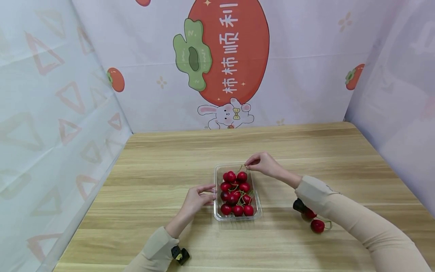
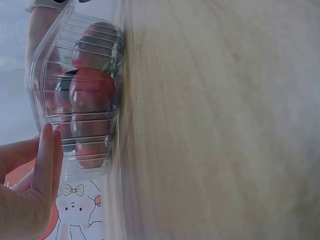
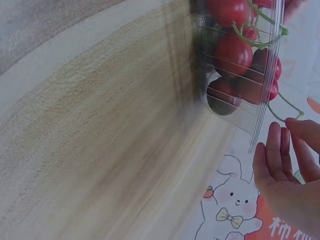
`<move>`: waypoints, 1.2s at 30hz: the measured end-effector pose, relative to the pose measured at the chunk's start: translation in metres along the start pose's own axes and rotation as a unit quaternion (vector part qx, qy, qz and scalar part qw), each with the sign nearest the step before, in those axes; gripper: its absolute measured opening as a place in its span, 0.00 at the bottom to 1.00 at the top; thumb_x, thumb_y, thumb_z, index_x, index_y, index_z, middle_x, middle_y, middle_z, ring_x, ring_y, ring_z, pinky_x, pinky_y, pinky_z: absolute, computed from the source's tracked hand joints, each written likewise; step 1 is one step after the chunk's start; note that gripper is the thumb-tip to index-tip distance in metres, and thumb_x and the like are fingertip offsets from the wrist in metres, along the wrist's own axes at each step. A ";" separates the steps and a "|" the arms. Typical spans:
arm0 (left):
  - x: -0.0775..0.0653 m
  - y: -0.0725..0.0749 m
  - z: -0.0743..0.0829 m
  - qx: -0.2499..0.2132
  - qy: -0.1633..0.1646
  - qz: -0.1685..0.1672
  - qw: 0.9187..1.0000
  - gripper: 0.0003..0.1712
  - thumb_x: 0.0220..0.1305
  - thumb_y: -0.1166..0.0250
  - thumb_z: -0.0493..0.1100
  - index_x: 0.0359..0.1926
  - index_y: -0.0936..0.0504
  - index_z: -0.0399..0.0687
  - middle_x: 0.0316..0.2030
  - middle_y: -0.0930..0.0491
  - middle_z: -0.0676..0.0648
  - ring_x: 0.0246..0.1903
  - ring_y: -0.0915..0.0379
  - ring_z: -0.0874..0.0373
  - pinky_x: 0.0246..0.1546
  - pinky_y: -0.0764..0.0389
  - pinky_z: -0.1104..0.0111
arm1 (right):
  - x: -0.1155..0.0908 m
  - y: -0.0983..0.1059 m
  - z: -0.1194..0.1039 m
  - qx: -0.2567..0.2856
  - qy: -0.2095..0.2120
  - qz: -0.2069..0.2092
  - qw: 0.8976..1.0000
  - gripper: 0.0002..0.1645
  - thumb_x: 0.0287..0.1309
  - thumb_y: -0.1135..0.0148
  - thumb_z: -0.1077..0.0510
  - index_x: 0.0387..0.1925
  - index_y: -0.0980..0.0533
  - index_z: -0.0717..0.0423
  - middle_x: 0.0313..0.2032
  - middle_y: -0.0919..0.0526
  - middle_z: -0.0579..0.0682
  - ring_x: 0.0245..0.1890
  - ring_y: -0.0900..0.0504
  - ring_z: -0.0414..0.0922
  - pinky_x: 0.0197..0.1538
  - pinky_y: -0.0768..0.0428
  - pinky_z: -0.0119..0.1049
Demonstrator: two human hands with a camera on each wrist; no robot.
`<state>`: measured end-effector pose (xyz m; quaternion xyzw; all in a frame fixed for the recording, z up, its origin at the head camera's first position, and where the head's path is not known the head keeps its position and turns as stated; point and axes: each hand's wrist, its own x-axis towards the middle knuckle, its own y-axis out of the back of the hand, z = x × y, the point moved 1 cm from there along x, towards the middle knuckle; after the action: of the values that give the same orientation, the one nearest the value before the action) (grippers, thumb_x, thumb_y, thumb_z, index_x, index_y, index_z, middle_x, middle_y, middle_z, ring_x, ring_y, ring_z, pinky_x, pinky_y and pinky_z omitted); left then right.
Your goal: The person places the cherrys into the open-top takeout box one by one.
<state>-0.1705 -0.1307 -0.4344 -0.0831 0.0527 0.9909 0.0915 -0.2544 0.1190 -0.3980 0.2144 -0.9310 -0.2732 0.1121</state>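
A clear plastic box [image 1: 259,211] filled with several dark red cherries [image 1: 234,195], some with green stems, stands on the wooden table. Fingers of my left hand [image 1: 194,199] are held nearly straight along the box's left side; in the left wrist view, the fingertips [image 2: 46,137] overlap its ribbed wall. At the far right corner, my right hand [image 1: 266,165] pinches the thin stem of a cherry [image 1: 242,176] between thumb and fingertips. That cherry lies among the others at the box's far end. The right wrist view shows the stem [image 3: 292,104] reaching over the rim to the thumb.
Two loose cherries lie on the table [image 1: 163,162] beside the right forearm, one cherry [image 1: 317,226] in front and another [image 1: 308,215] partly covered by the sleeve and the black wrist camera [image 1: 299,206]. Printed cloth [image 1: 299,75] hangs behind the table and at both sides.
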 end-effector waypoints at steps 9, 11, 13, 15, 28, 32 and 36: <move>0.000 -0.001 0.001 -0.007 -0.005 0.004 1.000 0.22 0.51 0.39 0.27 0.50 0.29 0.26 0.38 0.23 0.35 0.26 0.23 0.62 0.34 0.17 0.60 | -0.007 0.008 -0.002 0.000 -0.002 0.003 1.000 0.10 0.50 0.39 0.65 0.34 0.21 0.69 0.34 0.19 0.57 0.31 0.21 0.43 0.32 0.20 0.26; 0.000 -0.002 0.002 -0.007 -0.006 0.005 1.000 0.23 0.51 0.39 0.27 0.50 0.29 0.26 0.38 0.23 0.35 0.26 0.23 0.62 0.35 0.17 0.59 | -0.009 0.009 -0.002 -0.003 -0.001 0.001 1.000 0.10 0.50 0.39 0.64 0.34 0.21 0.67 0.34 0.19 0.56 0.32 0.22 0.41 0.32 0.20 0.25; -0.001 -0.002 0.002 -0.008 -0.006 0.005 1.000 0.23 0.51 0.39 0.27 0.50 0.29 0.26 0.39 0.23 0.34 0.26 0.23 0.62 0.35 0.17 0.59 | -0.011 0.011 -0.002 -0.004 -0.001 -0.003 1.000 0.09 0.50 0.39 0.64 0.34 0.21 0.67 0.34 0.18 0.56 0.31 0.22 0.40 0.32 0.20 0.25; -0.001 -0.002 0.002 -0.008 -0.007 0.005 1.000 0.23 0.51 0.40 0.27 0.51 0.29 0.26 0.39 0.23 0.34 0.26 0.23 0.61 0.35 0.17 0.58 | -0.014 0.013 -0.004 0.000 -0.001 -0.008 1.000 0.09 0.50 0.39 0.64 0.34 0.21 0.67 0.34 0.18 0.56 0.31 0.22 0.40 0.32 0.20 0.26; -0.001 -0.002 0.003 -0.008 -0.009 0.003 1.000 0.23 0.51 0.40 0.27 0.50 0.29 0.26 0.39 0.24 0.33 0.26 0.23 0.62 0.35 0.17 0.59 | -0.032 0.028 -0.008 -0.003 0.016 -0.037 0.999 0.08 0.50 0.41 0.67 0.34 0.22 0.67 0.32 0.19 0.58 0.32 0.20 0.44 0.34 0.19 0.26; -0.002 -0.002 0.005 -0.007 -0.009 0.001 1.000 0.23 0.51 0.40 0.26 0.50 0.30 0.25 0.39 0.24 0.33 0.26 0.23 0.62 0.35 0.17 0.59 | -0.040 0.032 -0.010 -0.005 0.018 -0.044 0.999 0.08 0.50 0.41 0.68 0.34 0.22 0.68 0.33 0.19 0.56 0.33 0.20 0.45 0.35 0.18 0.27; -0.002 -0.002 0.004 -0.007 -0.005 0.000 1.000 0.22 0.51 0.40 0.27 0.50 0.29 0.26 0.39 0.23 0.33 0.26 0.23 0.61 0.35 0.17 0.59 | -0.048 0.036 -0.009 -0.007 0.014 -0.052 0.999 0.08 0.51 0.42 0.68 0.35 0.23 0.67 0.33 0.20 0.55 0.34 0.20 0.45 0.36 0.18 0.27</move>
<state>-0.1694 -0.1286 -0.4299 -0.0786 0.0454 0.9917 0.0908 -0.2211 0.1649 -0.3749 0.2656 -0.9149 -0.2824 0.1124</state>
